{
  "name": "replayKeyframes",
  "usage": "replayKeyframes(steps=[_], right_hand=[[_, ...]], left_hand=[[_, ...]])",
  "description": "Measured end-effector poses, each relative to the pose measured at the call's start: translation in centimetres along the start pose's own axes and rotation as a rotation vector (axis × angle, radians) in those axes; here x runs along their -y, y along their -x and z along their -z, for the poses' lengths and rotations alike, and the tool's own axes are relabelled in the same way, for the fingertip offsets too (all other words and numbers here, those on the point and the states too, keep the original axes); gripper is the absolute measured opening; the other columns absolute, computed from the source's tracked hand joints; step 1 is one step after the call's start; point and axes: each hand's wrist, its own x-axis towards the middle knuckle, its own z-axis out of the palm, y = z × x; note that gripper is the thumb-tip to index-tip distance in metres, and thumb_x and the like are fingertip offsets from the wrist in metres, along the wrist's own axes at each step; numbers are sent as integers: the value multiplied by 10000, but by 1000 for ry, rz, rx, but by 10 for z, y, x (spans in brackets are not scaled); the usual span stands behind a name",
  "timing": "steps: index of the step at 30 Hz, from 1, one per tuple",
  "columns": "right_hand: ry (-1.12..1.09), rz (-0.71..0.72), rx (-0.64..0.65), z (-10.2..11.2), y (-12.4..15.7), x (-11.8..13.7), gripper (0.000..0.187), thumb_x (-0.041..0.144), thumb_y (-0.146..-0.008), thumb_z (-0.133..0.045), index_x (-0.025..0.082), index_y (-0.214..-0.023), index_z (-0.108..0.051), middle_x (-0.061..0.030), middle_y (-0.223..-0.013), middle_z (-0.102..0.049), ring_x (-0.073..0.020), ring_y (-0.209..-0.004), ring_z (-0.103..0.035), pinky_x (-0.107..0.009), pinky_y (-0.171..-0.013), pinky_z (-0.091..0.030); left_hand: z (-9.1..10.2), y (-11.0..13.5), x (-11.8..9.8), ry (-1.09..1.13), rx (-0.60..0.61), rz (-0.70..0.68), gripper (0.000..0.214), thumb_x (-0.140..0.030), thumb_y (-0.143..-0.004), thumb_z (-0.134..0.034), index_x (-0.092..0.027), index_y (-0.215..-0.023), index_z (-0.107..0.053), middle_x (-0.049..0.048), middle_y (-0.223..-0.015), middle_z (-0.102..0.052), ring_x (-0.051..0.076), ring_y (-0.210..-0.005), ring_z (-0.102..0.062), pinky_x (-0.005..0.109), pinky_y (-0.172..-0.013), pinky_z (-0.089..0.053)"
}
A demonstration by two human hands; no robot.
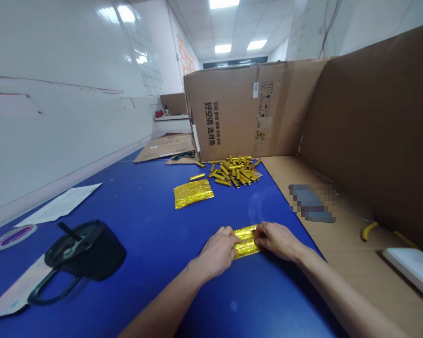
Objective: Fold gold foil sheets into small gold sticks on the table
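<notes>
A gold foil sheet (246,252) lies on the blue table in front of me, with a raised fold or roll across its middle. My left hand (220,251) presses on its left side with bent fingers. On the opposite side my right hand (277,239) pinches the foil between thumb and fingertips; the fingertips partly cover it. Beyond them rests a flat stack of gold foil sheets (193,193). Farther back is a pile of small gold foil rolls (235,173), with a single gold roll (197,177) apart to its left.
A black lidded mug (95,251) stands at left near pink-handled scissors (7,239) and a white paper (61,204). Large cardboard walls (239,112) close off the back and right. A pixelated phone-like object (312,204) and a white box (414,272) lie on cardboard at right.
</notes>
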Motion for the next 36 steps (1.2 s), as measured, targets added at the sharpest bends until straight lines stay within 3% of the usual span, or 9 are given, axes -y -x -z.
replayKeyframes(steps=[7,15,21,29,36], right_hand=[[141,-29,-87,3,0,1,75,203,-693,-499,203,-717,-570,-31,-751,-538,-171,-746,-493,-250,-635,-325],[193,14,-150,-1,-3,-6,420,234,-707,-515,246,-1125,-475,-67,-1132,-491,-216,-1030,-421,-324,-854,-278],[135,26,-83,-4,-5,-13,409,242,-723,-487,224,-1131,-484,-76,-1215,-455,-210,-1106,-390,-345,-901,-267],[98,-6,-53,-6,-8,-22,429,306,-729,-497,218,-1148,-471,-90,-1272,-400,-224,-1163,-338,-377,-925,-245],[140,-89,-192,-13,-11,-28,475,363,-752,-475,182,-1189,-423,-120,-1259,-405,-232,-1150,-351,-387,-912,-262]], left_hand=[[-6,4,-12,22,76,-19,194,-179,-752,-410,-206,-857,-572,21,-846,-473,120,-696,-494,217,-647,-386],[-3,7,-22,33,68,18,380,-126,-746,-388,-244,-1105,-435,31,-937,-473,143,-804,-510,237,-734,-387],[0,7,-22,-98,75,-43,251,-161,-747,-390,-212,-958,-516,40,-899,-476,175,-849,-471,265,-736,-381],[-5,8,-21,-150,89,-69,274,-151,-725,-424,-222,-973,-515,52,-932,-467,188,-846,-462,286,-724,-385],[-12,8,-28,-140,50,-114,249,-154,-730,-423,-188,-962,-506,58,-951,-516,204,-860,-462,298,-720,-404]])
